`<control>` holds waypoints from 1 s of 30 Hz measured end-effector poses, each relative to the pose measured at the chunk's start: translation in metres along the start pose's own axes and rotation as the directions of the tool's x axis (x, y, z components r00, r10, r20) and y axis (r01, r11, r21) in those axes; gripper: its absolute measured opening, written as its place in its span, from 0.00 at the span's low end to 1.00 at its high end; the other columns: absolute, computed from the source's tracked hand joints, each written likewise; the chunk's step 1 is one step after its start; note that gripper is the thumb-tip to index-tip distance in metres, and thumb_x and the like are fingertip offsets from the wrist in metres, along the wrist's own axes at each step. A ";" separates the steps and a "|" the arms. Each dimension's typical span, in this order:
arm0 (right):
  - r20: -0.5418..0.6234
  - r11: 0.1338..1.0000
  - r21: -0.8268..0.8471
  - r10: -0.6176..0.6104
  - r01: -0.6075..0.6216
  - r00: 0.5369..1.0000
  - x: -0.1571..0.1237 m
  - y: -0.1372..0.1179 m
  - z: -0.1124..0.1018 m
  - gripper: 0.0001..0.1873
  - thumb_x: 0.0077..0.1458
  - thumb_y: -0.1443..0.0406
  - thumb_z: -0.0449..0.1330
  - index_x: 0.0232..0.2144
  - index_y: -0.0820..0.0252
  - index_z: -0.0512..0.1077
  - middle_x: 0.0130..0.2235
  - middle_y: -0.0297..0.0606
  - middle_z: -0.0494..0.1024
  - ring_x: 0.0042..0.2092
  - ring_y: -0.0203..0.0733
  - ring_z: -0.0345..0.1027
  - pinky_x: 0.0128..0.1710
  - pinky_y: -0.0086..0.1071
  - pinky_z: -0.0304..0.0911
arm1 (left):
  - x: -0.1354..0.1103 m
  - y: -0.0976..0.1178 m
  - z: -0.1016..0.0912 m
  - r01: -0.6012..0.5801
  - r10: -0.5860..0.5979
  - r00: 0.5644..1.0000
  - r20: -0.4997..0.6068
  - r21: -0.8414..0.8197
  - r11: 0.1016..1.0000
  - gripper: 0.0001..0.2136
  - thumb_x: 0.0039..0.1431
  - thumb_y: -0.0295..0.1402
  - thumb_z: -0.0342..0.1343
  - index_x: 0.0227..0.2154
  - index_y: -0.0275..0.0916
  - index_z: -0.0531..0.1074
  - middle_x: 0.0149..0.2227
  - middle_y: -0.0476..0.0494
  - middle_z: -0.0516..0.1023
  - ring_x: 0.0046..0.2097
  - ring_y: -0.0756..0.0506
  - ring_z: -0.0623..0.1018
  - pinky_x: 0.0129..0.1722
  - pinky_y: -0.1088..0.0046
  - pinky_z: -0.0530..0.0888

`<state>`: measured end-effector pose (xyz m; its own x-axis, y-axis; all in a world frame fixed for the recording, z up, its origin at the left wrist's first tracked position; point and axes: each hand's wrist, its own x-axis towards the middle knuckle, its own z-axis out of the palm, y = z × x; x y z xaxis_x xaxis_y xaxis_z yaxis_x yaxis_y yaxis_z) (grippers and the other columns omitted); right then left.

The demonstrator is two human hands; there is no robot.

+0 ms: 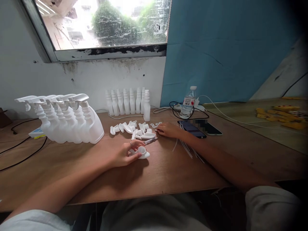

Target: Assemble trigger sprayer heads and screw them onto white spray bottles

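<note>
My left hand (126, 154) is closed on a white spray head (142, 152), its round collar facing up, just above the table. A slim clear-and-metal pump piece (149, 141) lies beyond the left fingers. My right hand (166, 130) rests low over the table with its fingers curled down beside several small white rings (154, 125); what is at the fingertips is too small to make out. Between the hands and the wall is a loose pile of white spray heads (128, 127). Thin white tubes (186, 149) lie beneath my right forearm.
White bottles with spray heads fitted (69, 122) stand in a row at left. Several slim white bottles (125, 102) line the wall. Two phones (193, 128), a water bottle (188, 104) and cables lie at right. The table (144, 183) ends close to my body.
</note>
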<state>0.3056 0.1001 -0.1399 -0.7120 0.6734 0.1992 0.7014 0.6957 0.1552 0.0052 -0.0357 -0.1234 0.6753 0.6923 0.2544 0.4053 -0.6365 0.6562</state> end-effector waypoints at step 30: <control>-0.107 0.964 0.236 0.152 -0.124 0.983 -0.001 0.005 0.009 0.10 0.57 0.64 0.57 0.34 0.62 0.77 0.36 0.42 0.77 0.34 0.39 0.69 0.35 0.27 0.58 | 0.000 -0.008 0.006 0.080 -0.097 0.994 0.049 0.267 0.960 0.27 0.58 0.49 0.55 0.58 0.49 0.60 0.38 0.45 0.78 0.35 0.45 0.77 0.33 0.73 0.72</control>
<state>0.3095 0.1044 -0.1478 -0.5891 0.7409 0.3226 0.7562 0.6461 -0.1031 0.0054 -0.0327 -0.1325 0.6626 0.7329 0.1546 0.6078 -0.6467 0.4609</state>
